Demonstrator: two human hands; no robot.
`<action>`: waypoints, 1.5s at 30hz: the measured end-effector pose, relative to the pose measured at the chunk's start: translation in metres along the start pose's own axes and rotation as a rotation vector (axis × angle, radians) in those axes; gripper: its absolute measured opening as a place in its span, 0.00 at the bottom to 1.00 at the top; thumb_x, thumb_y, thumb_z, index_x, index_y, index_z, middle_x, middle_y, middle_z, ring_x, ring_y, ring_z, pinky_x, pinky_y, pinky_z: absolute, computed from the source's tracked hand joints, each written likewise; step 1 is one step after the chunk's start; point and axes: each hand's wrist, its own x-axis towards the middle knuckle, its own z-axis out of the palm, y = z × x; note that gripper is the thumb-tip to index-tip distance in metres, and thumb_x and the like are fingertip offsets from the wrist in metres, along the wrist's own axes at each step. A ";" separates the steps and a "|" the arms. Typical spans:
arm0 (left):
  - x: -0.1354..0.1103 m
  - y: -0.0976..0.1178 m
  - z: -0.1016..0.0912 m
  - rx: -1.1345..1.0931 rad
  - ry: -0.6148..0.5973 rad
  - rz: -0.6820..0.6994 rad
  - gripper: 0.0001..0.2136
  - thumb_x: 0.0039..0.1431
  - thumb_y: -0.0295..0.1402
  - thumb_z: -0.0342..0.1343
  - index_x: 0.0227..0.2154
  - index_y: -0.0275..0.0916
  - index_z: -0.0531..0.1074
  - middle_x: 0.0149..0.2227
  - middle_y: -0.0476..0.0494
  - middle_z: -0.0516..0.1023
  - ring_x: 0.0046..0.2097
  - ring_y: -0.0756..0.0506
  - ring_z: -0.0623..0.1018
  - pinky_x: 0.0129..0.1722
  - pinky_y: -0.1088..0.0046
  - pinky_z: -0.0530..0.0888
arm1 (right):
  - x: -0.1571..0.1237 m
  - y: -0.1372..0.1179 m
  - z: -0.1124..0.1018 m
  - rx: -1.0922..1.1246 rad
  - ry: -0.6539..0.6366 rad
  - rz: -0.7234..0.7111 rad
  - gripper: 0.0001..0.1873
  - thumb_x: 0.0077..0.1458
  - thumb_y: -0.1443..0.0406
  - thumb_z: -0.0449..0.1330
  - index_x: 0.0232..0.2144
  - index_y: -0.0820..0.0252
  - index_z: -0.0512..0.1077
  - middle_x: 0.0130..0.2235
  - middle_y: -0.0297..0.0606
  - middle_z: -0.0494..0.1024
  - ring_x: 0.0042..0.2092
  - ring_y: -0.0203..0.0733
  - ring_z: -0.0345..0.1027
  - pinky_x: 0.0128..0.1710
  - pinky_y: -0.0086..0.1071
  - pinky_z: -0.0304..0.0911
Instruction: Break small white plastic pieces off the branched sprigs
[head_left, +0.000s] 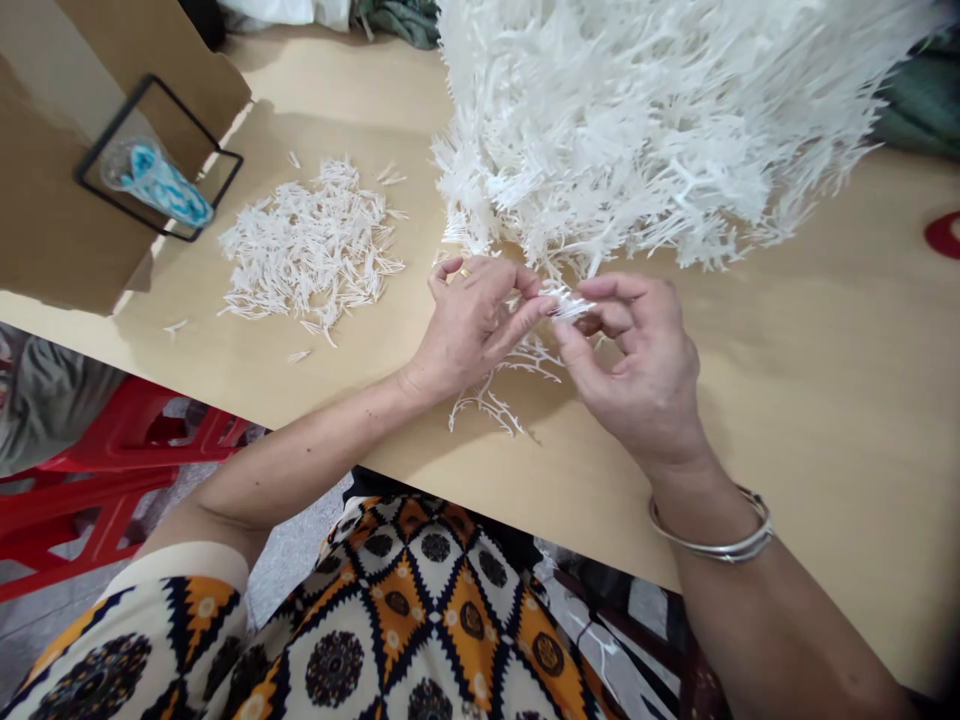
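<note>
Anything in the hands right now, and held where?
A white spiky piece: the left hand pinches its left end; the right hand is at its right side, grip unclear.

Illumination bright, diffuse, apparently from overhead. Soft shadows fall on the surface [825,400] near the left hand [465,320] and right hand [637,370]. White pile [645,140] nears overexposure; strand detail washes out. Bangle [724,546] glints. Wide-angle stretch toward edges; right margin darkened, blurred.

pale wood-toned table [825,400] | red plastic stools [124,428], left side | grey floor [285,545] | soft shadows
</note>
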 end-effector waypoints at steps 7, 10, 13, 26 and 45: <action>0.001 -0.002 -0.005 -0.199 -0.052 -0.011 0.19 0.79 0.53 0.50 0.41 0.44 0.74 0.39 0.51 0.83 0.40 0.48 0.81 0.60 0.57 0.68 | 0.007 0.011 -0.006 -0.155 0.061 0.045 0.07 0.67 0.62 0.64 0.47 0.49 0.78 0.42 0.36 0.88 0.43 0.47 0.83 0.47 0.44 0.77; 0.003 0.000 -0.012 -0.315 -0.037 -0.045 0.19 0.79 0.53 0.51 0.39 0.44 0.72 0.38 0.49 0.82 0.40 0.47 0.81 0.51 0.62 0.74 | 0.014 0.020 -0.011 -0.134 0.127 0.113 0.05 0.64 0.65 0.64 0.43 0.50 0.77 0.37 0.33 0.87 0.38 0.44 0.82 0.43 0.41 0.75; 0.007 -0.008 -0.017 -0.342 0.148 -0.066 0.17 0.78 0.53 0.51 0.39 0.46 0.70 0.39 0.48 0.79 0.42 0.46 0.80 0.48 0.62 0.76 | 0.018 0.023 -0.014 -0.016 0.178 0.160 0.05 0.62 0.65 0.65 0.41 0.51 0.76 0.35 0.33 0.87 0.35 0.42 0.81 0.39 0.39 0.73; 0.004 -0.002 -0.012 0.145 0.068 0.188 0.18 0.77 0.56 0.50 0.53 0.54 0.78 0.63 0.45 0.77 0.67 0.35 0.73 0.68 0.46 0.61 | 0.003 0.003 -0.002 -0.142 0.124 -0.040 0.06 0.63 0.65 0.67 0.40 0.48 0.83 0.36 0.34 0.86 0.38 0.46 0.78 0.44 0.44 0.75; 0.009 -0.004 -0.009 -0.022 -0.243 0.140 0.16 0.79 0.50 0.51 0.45 0.46 0.78 0.59 0.45 0.83 0.60 0.41 0.78 0.66 0.51 0.60 | 0.007 0.002 -0.003 -0.208 0.036 0.060 0.09 0.58 0.69 0.64 0.37 0.48 0.81 0.35 0.32 0.86 0.34 0.44 0.75 0.43 0.43 0.73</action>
